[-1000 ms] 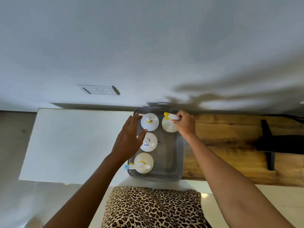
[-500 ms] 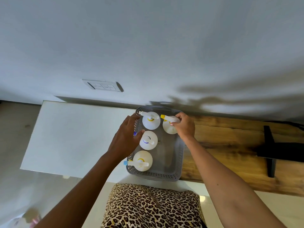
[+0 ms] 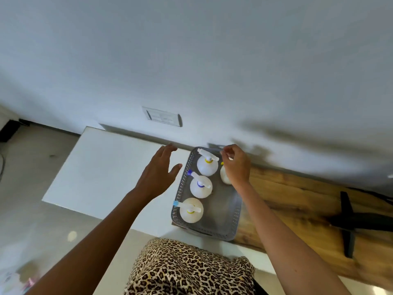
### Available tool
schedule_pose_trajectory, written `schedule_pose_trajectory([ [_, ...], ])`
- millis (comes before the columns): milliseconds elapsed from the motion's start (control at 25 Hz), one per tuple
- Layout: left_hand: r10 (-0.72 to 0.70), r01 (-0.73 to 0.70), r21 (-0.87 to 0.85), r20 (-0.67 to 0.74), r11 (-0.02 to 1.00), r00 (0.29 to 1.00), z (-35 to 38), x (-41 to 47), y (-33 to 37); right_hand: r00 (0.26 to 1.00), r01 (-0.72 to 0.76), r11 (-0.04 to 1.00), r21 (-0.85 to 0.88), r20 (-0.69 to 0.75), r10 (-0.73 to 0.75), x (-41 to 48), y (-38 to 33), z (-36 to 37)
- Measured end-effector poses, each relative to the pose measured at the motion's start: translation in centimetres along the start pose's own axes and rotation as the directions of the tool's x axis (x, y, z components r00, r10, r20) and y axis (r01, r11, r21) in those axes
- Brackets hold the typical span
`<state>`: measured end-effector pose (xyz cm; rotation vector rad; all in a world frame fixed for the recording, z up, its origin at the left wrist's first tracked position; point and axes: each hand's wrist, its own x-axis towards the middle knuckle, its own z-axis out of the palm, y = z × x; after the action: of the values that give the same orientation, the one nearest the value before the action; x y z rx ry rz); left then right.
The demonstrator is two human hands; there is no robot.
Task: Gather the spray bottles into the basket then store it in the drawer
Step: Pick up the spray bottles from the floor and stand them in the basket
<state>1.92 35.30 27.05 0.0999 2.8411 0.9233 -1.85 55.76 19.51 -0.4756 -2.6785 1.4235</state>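
A grey perforated basket (image 3: 236,218) stands where the white table (image 3: 102,167) meets the wooden top. Several white spray bottles stand upright inside it: one with a light blue nozzle (image 3: 190,211) nearest me, one with a dark blue nozzle (image 3: 200,187) in the middle, one with a yellow collar (image 3: 207,167) at the far end. Another bottle (image 3: 224,177) at the far right is mostly hidden under my right hand (image 3: 236,167), which hovers over it with loosely curled fingers and holds nothing. My left hand (image 3: 158,173) is spread open above the table, left of the basket.
A wooden top (image 3: 297,199) extends right of the basket, with a black object (image 3: 348,220) lying on it. A wall switch plate (image 3: 162,117) sits on the wall behind the table. Leopard-print clothing (image 3: 187,269) fills the bottom centre. Grey floor lies to the left.
My left hand has drawn back from the basket's left side and spread open over the white table. My right hand has let go of the yellow-nozzled bottle and lifted slightly.
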Motion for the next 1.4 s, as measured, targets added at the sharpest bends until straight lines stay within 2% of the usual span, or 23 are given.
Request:
schedule_pose_trajectory([
  [280, -0.118, 0.116, -0.022, -0.275, 0.993, 0.954, -8.7, -6.6, -5.2, 0.941, 0.316, 0.93, 0.188, 0.065, -0.333, -6.4, -14.0, 5.6],
  [440, -0.235, 0.223, -0.078, -0.399, 0.972, 0.886, -13.4, -14.5, -11.2, 0.851, 0.448, 0.853, 0.268, 0.165, -0.498, -13.9, -21.7, 11.6],
  [600, -0.369, 0.357, -0.119, -0.483, 0.926, 0.794, -18.2, -25.4, -18.5, 0.729, 0.501, 0.803, 0.321, 0.344, -0.592, -24.6, -27.3, 19.4],
  [800, -0.565, 0.54, -0.232, -0.56, 0.809, 0.606, -21.9, -38.4, -26.5, 0.536, 0.559, 0.735, 0.385, 0.509, -0.674, -37.3, -31.6, 27.9],
  [1040, -0.724, 0.639, -0.415, -0.595, 0.648, 0.348, -23.4, -49.3, -34.2, 0.218, 0.631, 0.629, 0.454, 0.675, -0.705, -48.8, -35.1, 36.6],
  [1320, -0.853, 0.679, -0.586, -0.51, 0.442, 0.115, -24.7, -55.5, -45.1, -0.02, 0.662, 0.596, 0.455, 0.806, -0.592, -57.3, -38.3, 49.5],
  [1400, -0.887, 0.688, -0.625, -0.459, 0.37, 0.059, -25.4, -56.7, -48.0, -0.065, 0.68, 0.597, 0.425, 0.846, -0.529, -59.1, -38.7, 53.5],
])
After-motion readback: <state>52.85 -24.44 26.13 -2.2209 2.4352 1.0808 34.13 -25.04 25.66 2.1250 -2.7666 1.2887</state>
